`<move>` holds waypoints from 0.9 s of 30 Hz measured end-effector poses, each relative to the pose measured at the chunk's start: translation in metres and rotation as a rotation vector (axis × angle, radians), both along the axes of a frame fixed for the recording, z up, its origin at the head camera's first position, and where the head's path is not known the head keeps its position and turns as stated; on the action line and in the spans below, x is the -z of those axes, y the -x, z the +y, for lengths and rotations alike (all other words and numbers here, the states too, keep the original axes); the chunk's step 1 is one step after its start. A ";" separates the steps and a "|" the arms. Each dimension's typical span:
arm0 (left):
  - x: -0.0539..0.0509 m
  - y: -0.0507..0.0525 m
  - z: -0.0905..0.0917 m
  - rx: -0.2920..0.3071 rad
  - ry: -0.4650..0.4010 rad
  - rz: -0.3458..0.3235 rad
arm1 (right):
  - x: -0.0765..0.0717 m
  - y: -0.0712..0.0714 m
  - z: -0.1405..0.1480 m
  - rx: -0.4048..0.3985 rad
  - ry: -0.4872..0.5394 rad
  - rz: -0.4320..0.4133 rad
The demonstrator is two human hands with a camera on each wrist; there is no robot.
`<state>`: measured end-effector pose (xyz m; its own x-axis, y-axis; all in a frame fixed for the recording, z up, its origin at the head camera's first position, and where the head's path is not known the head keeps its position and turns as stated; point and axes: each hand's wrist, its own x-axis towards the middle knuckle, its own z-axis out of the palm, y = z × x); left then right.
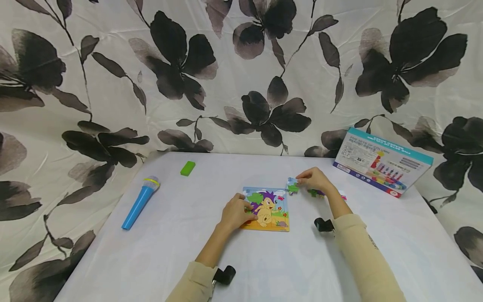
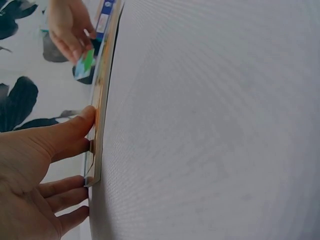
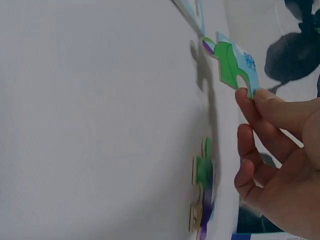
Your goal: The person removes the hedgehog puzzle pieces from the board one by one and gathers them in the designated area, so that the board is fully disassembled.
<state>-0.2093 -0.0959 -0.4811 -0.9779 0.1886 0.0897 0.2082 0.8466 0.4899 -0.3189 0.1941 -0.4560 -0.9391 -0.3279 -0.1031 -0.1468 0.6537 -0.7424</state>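
Note:
A square picture board (image 1: 269,209) with a purple-haired cartoon animal lies flat on the table. At its left side is my left hand (image 1: 235,214); in the left wrist view the thumb of this hand (image 2: 45,165) lies on the board's edge (image 2: 100,125), the other fingers fairly straight beside it. Between thumb and index finger my right hand (image 1: 315,179) pinches a blue and green puzzle piece (image 1: 292,186) near the board's top right corner. The right wrist view shows that piece (image 3: 232,62) held by its end by the hand (image 3: 285,150), raised off the table.
Loose puzzle pieces (image 1: 315,193) lie under and beside the right forearm, partly hidden. At the back right leans a printed box (image 1: 381,163). On the left are a blue toy microphone (image 1: 138,205) and a green block (image 1: 188,168). A patterned cloth (image 1: 226,75) hangs behind the table.

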 end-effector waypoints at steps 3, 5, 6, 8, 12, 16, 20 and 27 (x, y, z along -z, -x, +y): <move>0.000 0.000 0.000 0.005 0.003 0.002 | 0.002 0.003 0.010 0.000 -0.035 -0.026; -0.001 -0.001 0.000 0.008 0.003 0.001 | 0.003 0.005 0.014 -0.001 -0.046 -0.044; -0.001 -0.001 0.000 0.008 0.003 0.001 | 0.003 0.006 0.016 -0.001 -0.047 -0.053; -0.002 -0.001 0.001 0.005 -0.002 -0.002 | 0.002 0.006 0.019 -0.010 -0.048 -0.065; -0.002 -0.001 0.001 -0.003 0.002 -0.013 | 0.000 0.007 0.020 -0.036 -0.048 -0.088; -0.002 -0.001 0.001 -0.009 -0.002 -0.021 | 0.000 0.007 0.020 -0.053 -0.071 -0.103; -0.002 0.000 0.001 -0.010 0.004 -0.023 | 0.001 0.007 0.019 -0.061 -0.089 -0.094; -0.004 -0.001 0.001 -0.006 0.004 -0.022 | 0.002 0.007 0.017 -0.061 -0.108 -0.085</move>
